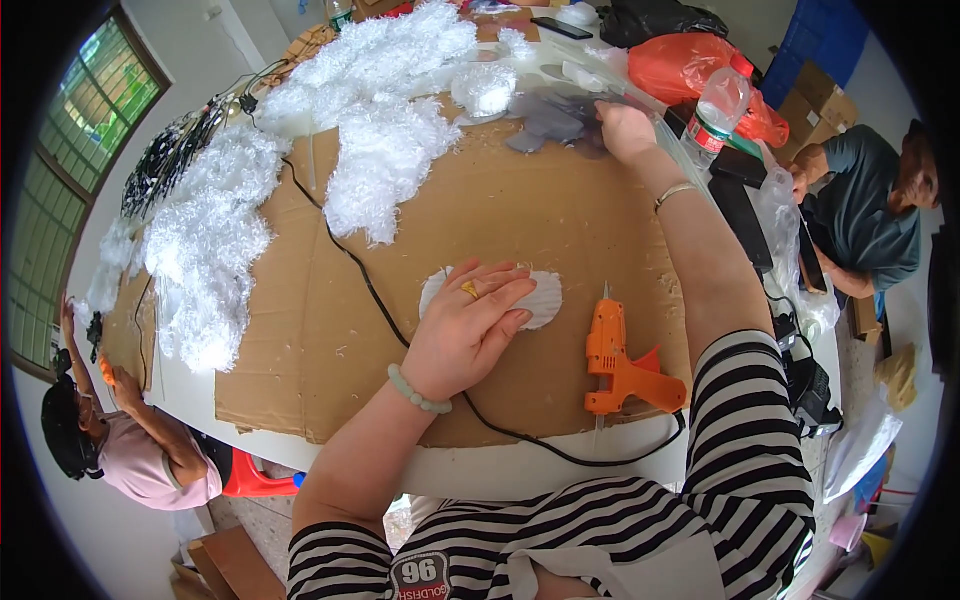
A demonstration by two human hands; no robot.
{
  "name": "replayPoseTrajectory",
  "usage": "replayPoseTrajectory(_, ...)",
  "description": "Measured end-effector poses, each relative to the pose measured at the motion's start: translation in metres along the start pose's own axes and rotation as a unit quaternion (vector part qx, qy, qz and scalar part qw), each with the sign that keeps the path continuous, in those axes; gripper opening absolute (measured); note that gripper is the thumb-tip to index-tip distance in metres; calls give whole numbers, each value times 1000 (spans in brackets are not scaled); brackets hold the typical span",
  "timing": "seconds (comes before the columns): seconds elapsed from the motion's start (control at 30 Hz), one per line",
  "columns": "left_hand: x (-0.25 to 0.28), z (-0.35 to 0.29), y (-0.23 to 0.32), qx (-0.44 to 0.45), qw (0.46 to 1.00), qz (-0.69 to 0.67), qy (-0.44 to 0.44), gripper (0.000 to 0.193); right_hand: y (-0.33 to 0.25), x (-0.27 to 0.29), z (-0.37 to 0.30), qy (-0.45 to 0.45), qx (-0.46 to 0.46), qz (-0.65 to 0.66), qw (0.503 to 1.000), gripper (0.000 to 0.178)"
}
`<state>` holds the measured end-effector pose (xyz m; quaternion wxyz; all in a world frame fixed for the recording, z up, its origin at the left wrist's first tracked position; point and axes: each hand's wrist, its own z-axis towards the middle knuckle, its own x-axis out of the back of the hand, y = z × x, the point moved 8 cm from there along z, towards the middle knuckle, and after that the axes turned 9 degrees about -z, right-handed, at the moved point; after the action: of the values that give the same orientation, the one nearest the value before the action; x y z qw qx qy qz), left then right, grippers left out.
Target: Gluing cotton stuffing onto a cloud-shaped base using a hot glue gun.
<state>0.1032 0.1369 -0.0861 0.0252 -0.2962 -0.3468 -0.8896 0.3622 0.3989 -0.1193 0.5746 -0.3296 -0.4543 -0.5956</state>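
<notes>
My left hand (pixel 470 325) rests flat, fingers stretched out, on a white ribbed oval piece (pixel 545 298) on the brown cardboard. At the far right of the cardboard, my right hand (pixel 628 132) has its fingers curled at a pile of dark grey, see-through thin pieces (pixel 548 122). It seems to pinch one of them, though its fingertips are partly hidden. An orange hot glue gun (pixel 622 362) lies to the right of my left hand, its nozzle toward the far side. Its black cord (pixel 560 457) curves along the near edge and under my left forearm.
White shiny tinsel clumps (pixel 390 165) cover the far and left cardboard (pixel 500 215). A plastic bottle (pixel 715 115) with a red cap stands at the right, near a red plastic bag (pixel 690 65). Other people sit at the left (pixel 150 450) and right (pixel 870 210).
</notes>
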Motion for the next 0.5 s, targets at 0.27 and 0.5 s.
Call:
replayPoseTrajectory(0.27,3,1,2,-25,999,8,32,18,-2,23,-23,92,20,115,989,30)
replayPoseTrajectory(0.5,7,1,1,-33,998,-11,54,16,-2,56,-38,95,-4,54,994,25)
